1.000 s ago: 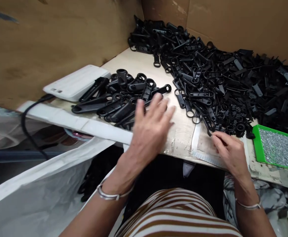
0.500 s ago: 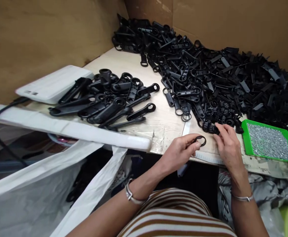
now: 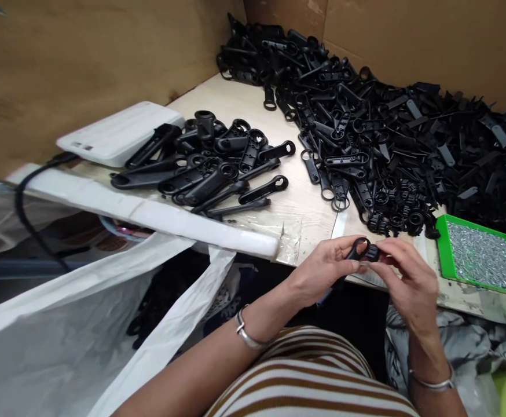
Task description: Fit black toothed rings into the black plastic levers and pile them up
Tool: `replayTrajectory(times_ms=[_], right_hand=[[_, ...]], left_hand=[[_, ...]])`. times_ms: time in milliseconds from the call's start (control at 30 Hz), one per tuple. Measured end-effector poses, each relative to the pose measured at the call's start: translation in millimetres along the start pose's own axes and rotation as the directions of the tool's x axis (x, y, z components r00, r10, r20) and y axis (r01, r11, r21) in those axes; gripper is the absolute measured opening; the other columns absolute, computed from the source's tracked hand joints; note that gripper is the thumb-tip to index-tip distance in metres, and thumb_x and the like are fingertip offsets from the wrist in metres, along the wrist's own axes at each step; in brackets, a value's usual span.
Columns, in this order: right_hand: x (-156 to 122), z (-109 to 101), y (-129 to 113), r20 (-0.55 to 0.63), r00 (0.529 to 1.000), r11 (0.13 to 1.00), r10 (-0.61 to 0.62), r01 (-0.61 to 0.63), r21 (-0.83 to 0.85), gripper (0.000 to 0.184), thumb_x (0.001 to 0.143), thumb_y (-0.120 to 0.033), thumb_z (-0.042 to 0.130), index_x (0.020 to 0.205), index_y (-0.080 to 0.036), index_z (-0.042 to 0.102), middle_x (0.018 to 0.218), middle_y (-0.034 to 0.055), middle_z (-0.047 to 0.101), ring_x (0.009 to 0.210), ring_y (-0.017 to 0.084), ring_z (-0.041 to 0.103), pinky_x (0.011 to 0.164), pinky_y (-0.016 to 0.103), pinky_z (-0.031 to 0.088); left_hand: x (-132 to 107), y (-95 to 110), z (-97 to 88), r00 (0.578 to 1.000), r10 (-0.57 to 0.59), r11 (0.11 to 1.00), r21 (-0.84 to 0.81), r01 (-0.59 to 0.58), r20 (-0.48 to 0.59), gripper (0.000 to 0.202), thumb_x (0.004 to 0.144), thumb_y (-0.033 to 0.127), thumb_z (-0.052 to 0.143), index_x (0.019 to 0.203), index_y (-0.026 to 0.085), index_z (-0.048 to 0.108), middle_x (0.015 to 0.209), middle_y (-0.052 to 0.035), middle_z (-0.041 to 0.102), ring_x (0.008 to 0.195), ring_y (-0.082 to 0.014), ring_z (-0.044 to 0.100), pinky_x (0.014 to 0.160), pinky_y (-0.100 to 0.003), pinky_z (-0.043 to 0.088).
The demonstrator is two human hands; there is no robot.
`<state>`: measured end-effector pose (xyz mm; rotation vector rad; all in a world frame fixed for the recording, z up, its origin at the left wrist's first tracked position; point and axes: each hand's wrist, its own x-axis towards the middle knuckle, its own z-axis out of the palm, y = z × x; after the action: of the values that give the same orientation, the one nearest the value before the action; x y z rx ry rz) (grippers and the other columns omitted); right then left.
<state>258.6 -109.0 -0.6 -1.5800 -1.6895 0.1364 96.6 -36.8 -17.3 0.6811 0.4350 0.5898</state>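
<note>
Currently, grip of left hand (image 3: 326,269): closed round a black plastic lever with a ring end (image 3: 357,249); ring clear of the fingers, facing right.
Grip of right hand (image 3: 403,278): fingertips pinched on a small black ribbed plastic cap (image 3: 372,253).
Key relation: cap touching the ring end from its right side, between both hands, just above the front edge of the pale wooden table (image 3: 296,214).
Lever long axis: from the ring down and left into the left palm; far end hidden.
Nearest stock: cluster of black ribbed caps (image 3: 394,208), just beyond the hands, nearer the right one.
Right flank: green plastic tray (image 3: 442,246) of small silver screws (image 3: 483,258), near the right hand, well apart from the left.
Left flank: pile of longer black plastic handles (image 3: 209,174), well apart from both hands.
</note>
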Motion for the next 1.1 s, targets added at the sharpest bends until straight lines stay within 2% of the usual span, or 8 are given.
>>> replayTrajectory(times_ms=[133,267,467,633,767,933,1000,1100], right_hand=[[-3.2,18.5,-5.9,-0.046,0.995,0.993,-0.092,0.088,-0.078,0.026,0.088,-0.018,0.063,0.113,-0.024,0.067,0.103,0.0075,0.068,0.092,0.019,0.067,0.082,0.036,0.058],[-2.3,20.4,-6.3,-0.023,0.989,0.985,-0.143,0.14,-0.102,0.027,0.088,-0.015,0.063,0.113,-0.024,0.066,0.101,0.0073,0.068,0.091,0.018,0.067,0.079,0.033,0.059],[-3.8,16.7,-12.3,-0.037,0.994,0.99,-0.098,0.094,-0.106,0.027,0.089,-0.017,0.062,0.114,-0.025,0.067,0.102,0.0081,0.067,0.092,0.019,0.067,0.079,0.033,0.059],[-8.1,8.3,-6.5,0.056,0.995,0.99,0.083,-0.089,0.11,0.018,0.089,-0.023,0.062,0.104,-0.025,0.073,0.098,0.0051,0.069,0.086,0.016,0.068,0.074,0.028,0.059],[-12.8,-0.3,-3.9,0.195,0.945,0.922,0.262,-0.305,0.237,0.034,0.088,-0.04,0.063,0.117,-0.022,0.069,0.101,0.0067,0.073,0.083,0.019,0.07,0.073,0.03,0.06],[-14.4,10.0,-13.4,0.333,0.868,0.857,0.369,-0.457,0.24,0.042,0.095,-0.048,0.048,0.08,-0.019,0.074,0.063,0.0012,0.069,0.058,0.016,0.064,0.058,0.026,0.055],[-11.6,18.6,-16.2,0.331,0.841,0.814,0.427,-0.517,0.264,0.045,0.096,-0.049,0.045,0.075,-0.018,0.071,0.061,0.0011,0.068,0.056,0.017,0.064,0.058,0.027,0.055],[-2.4,25.7,-16.7,0.407,0.81,0.781,0.423,-0.554,0.289,0.044,0.094,-0.051,0.046,0.08,-0.018,0.071,0.067,0.0027,0.072,0.063,0.019,0.068,0.061,0.029,0.058]], left_hand=[[-2.7,-1.3,2.2,0.998,0.065,0.992,0.11,-0.066,0.02,0.026,0.075,0.01,0.063,0.1,0.015,0.068,0.1,-0.0056,0.069,0.102,-0.0179,0.062,0.095,-0.03,0.048],[-7.1,-2.8,1.9,0.99,0.144,0.941,0.308,-0.137,-0.001,0.028,0.078,0.012,0.057,0.104,0.016,0.066,0.099,-0.0055,0.068,0.102,-0.0193,0.062,0.097,-0.034,0.047],[-10.3,-1.1,-0.8,0.973,0.22,0.688,0.695,-0.208,0.074,0.032,0.086,0.015,0.051,0.115,0.016,0.061,0.093,-0.003,0.066,0.093,-0.0181,0.061,0.089,-0.03,0.049],[-14.0,6.7,-4.5,0.975,0.195,0.521,0.832,-0.193,0.104,0.033,0.09,0.028,0.055,0.12,0.016,0.061,0.079,0.0001,0.066,0.068,-0.013,0.059,0.067,-0.023,0.047],[-21.9,8.3,-2.6,0.98,0.162,0.588,0.787,-0.189,0.114,0.036,0.093,0.027,0.048,0.125,0.018,0.061,0.057,0.0054,0.055,0.051,-0.0097,0.055,0.054,-0.019,0.045],[-23.4,0.1,0.1,0.977,0.168,0.641,0.738,-0.21,0.133,0.047,0.095,0.03,0.041,0.137,0.012,0.051,0.061,0.0037,0.056,0.042,-0.0076,0.051,0.047,-0.018,0.044],[-21.0,-0.3,-0.3,0.976,0.192,0.558,0.807,-0.192,0.1,0.046,0.096,0.028,0.038,0.136,0.01,0.052,0.056,0.0043,0.055,0.04,-0.0084,0.05,0.046,-0.019,0.042],[-21.3,7.8,-3.9,0.96,0.248,0.285,0.938,-0.196,0.126,0.041,0.097,0.025,0.038,0.132,0.011,0.054,0.053,0.003,0.058,0.044,-0.0113,0.054,0.047,-0.02,0.041]])
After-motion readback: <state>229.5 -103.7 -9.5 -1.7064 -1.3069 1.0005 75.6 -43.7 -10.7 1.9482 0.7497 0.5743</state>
